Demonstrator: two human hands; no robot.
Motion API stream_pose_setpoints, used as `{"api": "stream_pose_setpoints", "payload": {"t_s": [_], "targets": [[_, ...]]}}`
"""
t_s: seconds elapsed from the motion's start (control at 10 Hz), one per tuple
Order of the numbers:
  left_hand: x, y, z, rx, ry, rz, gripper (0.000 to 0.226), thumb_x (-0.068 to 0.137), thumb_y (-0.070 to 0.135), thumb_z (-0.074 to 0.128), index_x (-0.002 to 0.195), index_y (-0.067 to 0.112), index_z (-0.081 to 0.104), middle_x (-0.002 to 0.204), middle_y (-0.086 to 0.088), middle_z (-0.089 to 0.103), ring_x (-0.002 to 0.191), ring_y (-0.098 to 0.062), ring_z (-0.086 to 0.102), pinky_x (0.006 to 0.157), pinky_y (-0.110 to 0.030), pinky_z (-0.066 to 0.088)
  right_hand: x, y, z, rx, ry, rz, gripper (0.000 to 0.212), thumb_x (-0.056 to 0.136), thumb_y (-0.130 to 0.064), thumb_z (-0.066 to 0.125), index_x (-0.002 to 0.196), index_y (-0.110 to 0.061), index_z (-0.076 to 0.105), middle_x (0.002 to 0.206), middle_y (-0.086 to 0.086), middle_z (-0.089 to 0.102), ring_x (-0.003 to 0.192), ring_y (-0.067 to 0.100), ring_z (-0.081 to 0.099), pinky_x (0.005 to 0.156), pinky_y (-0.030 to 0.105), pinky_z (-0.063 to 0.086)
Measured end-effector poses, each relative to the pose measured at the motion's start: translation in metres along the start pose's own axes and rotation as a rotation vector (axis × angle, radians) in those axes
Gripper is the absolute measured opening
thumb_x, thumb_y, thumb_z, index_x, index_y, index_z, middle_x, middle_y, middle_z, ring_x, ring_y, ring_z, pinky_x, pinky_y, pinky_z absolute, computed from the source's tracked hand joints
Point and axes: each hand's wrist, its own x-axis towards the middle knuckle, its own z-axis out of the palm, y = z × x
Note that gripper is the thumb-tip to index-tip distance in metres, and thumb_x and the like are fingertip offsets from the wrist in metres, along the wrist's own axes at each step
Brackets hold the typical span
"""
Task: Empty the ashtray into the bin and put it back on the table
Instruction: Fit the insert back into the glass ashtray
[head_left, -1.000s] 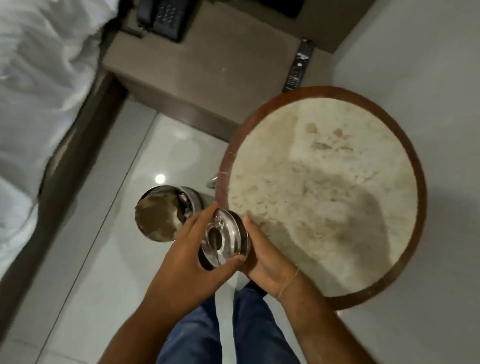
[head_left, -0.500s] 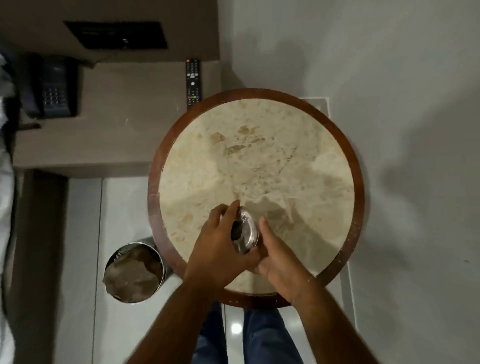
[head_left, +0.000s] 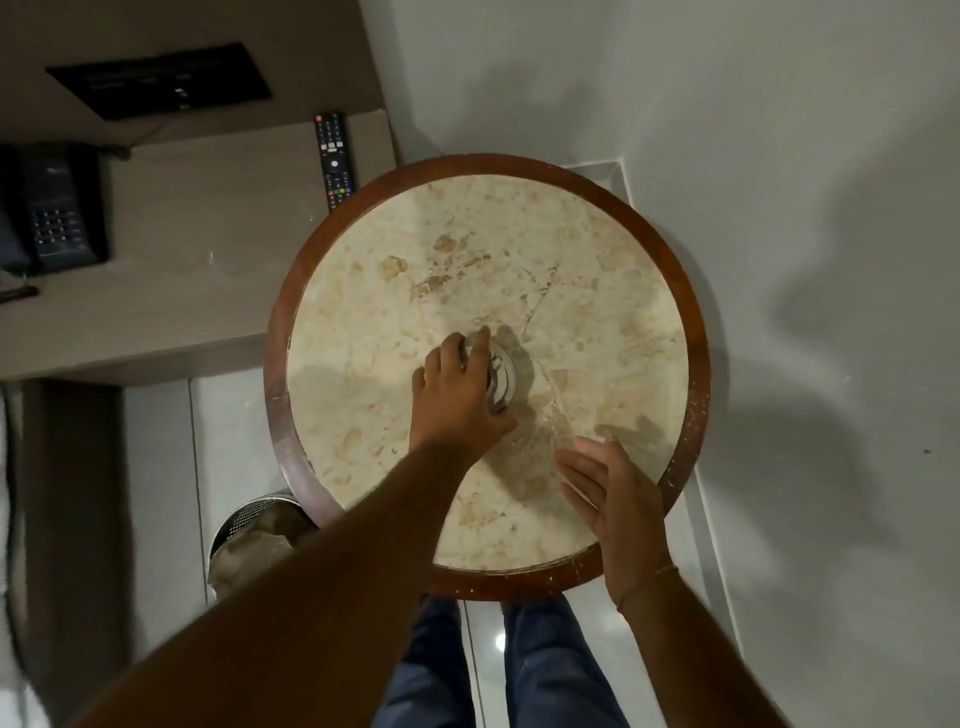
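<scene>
Round clear-glass ashtray sits near the centre of the round marble-topped counter with dark wood rim. Left hand lies over the ashtray, fingers curled about its edge, gripping it. Right hand hovers nearer the person than the ashtray, apart from it, fingers loosely spread, holding nothing. Perforated metal bin stands on the floor left of the ashtray, beside the counter rim.
</scene>
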Motion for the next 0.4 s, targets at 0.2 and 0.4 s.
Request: {"api": "stream_pose_setpoints", "payload": {"t_s": [0.2,0.4], "targets": [[-0.004,-0.001,0.008,-0.061,0.032,-0.022,0.120,0.071,0.058,0.078,0.168,0.024,0.015,0.155,-0.012,0.042,0.144,-0.033,0.039,0.119,-0.046,0.037,-0.008,-0.015,0.031,-0.042,0.031,-0.127,0.032,0.114,-0.038,0.054,0.114,-0.021,0.081,0.117,0.003,0.086,0.113,0.014,0.080,0.103,0.037,0.061],[-0.034,0.001,-0.047,-0.018,0.054,-0.029,0.136,0.070,0.090,0.060,0.165,0.036,-0.022,0.178,-0.015,-0.011,0.163,-0.037,-0.009,0.131,-0.056,0.008,-0.031,-0.074,0.060,-0.313,0.015,-0.458,0.033,0.111,-0.041,0.058,0.137,-0.028,0.073,0.143,-0.009,0.073,0.133,0.012,0.065,0.115,0.036,0.051]]}}
